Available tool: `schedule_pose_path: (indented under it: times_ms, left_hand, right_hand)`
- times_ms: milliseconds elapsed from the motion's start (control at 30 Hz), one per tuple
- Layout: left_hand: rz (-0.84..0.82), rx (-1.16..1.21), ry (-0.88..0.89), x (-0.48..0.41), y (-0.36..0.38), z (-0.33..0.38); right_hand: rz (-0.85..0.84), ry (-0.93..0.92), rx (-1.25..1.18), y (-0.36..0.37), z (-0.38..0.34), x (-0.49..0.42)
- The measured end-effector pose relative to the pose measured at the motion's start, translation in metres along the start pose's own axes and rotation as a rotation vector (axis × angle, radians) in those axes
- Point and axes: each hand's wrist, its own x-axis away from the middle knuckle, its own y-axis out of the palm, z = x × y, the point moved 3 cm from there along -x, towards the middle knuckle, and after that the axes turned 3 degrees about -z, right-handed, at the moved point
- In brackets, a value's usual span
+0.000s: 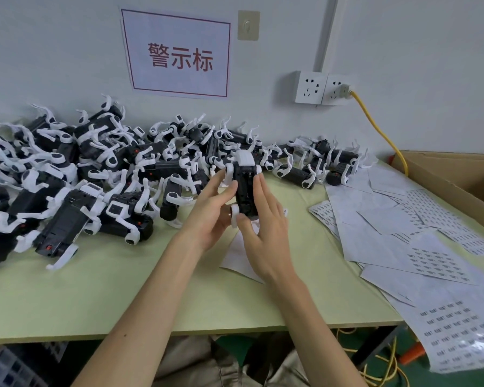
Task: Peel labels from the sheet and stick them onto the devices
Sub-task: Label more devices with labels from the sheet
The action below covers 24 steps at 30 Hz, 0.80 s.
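Black-and-white devices point(67, 213), pale green table point(123, 297), white label sheets point(430, 263) with rows of dark print, yellow cable point(372, 120)

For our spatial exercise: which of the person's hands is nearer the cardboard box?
Right. The right hand touches the device on the side facing the cardboard box; the left hand grips its opposite side, farther away.

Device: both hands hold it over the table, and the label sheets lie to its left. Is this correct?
One thing is wrong. In the head view the label sheets lie to the right of the device, not to its left. The rest holds: the left hand and the right hand hold it over the table.
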Motion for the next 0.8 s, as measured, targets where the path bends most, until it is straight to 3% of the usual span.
schedule_pose_path:
  times_ms: [233,500,700,800]
  left_hand:
    - [0.016,-0.112,0.025,-0.003,0.0,-0.008]
    - [0.349,-0.122,0.068,-0.005,-0.015,-0.006]
    - [0.208,-0.236,0.044,-0.005,-0.009,-0.007]
    - [0.149,-0.167,0.03,-0.005,-0.005,-0.009]
  right_hand:
    - [-0.015,0.05,0.006,0.0,0.007,-0.002]
    - [-0.172,0.019,0.042,0.007,0.005,0.002]
    - [-0.158,0.018,0.088,0.008,0.007,0.001]
    - [-0.121,0.013,0.057,0.006,0.008,0.001]
